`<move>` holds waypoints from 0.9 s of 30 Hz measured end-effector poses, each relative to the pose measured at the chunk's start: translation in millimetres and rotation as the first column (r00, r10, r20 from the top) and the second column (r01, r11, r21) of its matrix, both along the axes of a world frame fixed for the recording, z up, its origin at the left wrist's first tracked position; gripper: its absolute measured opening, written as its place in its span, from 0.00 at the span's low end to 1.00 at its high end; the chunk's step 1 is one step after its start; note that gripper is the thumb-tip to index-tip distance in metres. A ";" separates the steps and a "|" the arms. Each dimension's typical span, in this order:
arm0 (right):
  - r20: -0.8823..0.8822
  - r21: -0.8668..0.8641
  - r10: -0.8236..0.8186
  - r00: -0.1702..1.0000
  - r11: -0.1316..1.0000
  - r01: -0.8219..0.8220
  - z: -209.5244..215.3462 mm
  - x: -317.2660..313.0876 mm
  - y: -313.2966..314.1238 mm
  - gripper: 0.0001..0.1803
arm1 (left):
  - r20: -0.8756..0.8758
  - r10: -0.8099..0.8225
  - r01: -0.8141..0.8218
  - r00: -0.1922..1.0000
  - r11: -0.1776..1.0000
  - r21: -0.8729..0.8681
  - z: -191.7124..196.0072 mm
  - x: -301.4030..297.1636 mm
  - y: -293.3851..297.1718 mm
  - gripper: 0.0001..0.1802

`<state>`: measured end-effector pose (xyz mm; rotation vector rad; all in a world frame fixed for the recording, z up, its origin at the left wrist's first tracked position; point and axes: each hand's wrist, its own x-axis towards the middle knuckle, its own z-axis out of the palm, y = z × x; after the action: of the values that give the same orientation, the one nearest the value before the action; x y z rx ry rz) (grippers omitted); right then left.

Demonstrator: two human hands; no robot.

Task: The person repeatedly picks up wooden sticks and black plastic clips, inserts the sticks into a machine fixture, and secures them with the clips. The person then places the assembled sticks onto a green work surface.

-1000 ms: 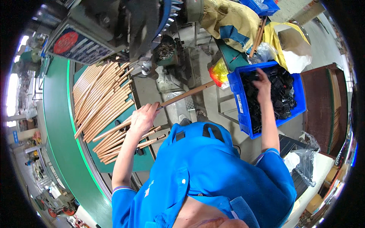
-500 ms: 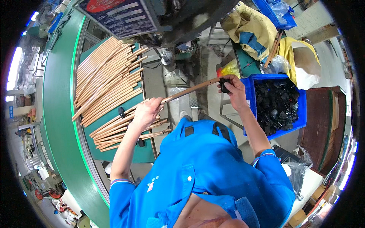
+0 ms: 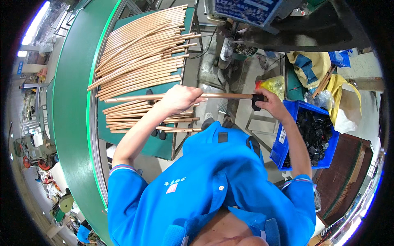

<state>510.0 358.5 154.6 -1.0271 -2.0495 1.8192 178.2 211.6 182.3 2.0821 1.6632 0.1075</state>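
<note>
Fingers of the left hand (image 3: pixel 178 98) clamp the rod (image 3: pixel 221 96) while the right hand (image 3: pixel 269 104) pinches the black cap (image 3: pixel 257 99); best pushed on straight.

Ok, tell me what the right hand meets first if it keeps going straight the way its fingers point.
The right hand points left along the wooden rod, so it would probably meet the left hand gripping that rod, though depth is uncertain.
</note>
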 end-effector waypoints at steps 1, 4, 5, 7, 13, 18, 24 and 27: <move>0.109 0.159 0.172 0.979 0.969 -0.188 1.4 -5.3 7.9 0.20 | -0.044 -0.011 0.013 0.999 0.999 0.049 3.9 3.8 5.4 0.19; 0.408 0.338 0.478 0.778 0.712 -0.615 14.6 -30.0 21.1 0.24 | -0.131 -0.100 0.121 0.986 0.978 0.171 10.4 19.5 9.5 0.18; 0.423 0.254 0.455 0.783 0.770 -0.585 33.7 -58.8 11.3 0.19 | -0.144 -0.117 0.143 0.983 0.972 0.188 9.8 26.0 12.4 0.18; 0.353 0.377 0.495 0.794 0.702 -0.605 27.9 -91.1 13.4 0.20 | -0.132 -0.099 0.126 0.986 0.969 0.214 17.5 29.3 22.5 0.17; 0.241 0.378 0.484 0.841 0.751 -0.540 57.5 -135.9 30.3 0.19 | -0.123 -0.122 0.157 0.985 0.930 0.333 30.9 16.7 54.3 0.15; 0.499 0.634 0.119 0.858 0.625 -0.455 81.1 -121.3 49.7 0.30 | -0.023 -0.022 0.029 0.999 0.939 0.343 59.8 -3.2 90.0 0.12; 0.392 0.881 -0.082 0.916 -0.252 -0.400 -7.7 -80.8 110.6 0.26 | 0.001 -0.078 0.067 0.997 0.869 0.491 47.8 -14.0 133.3 0.10; 0.248 0.904 0.043 0.968 0.348 -0.247 -2.5 -86.1 103.2 0.23 | -0.014 -0.107 0.099 0.994 0.858 0.503 48.2 -13.5 137.7 0.09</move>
<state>423.9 461.7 152.1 -0.6214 -2.7261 0.2554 164.7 349.3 230.5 2.5345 1.6337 0.5803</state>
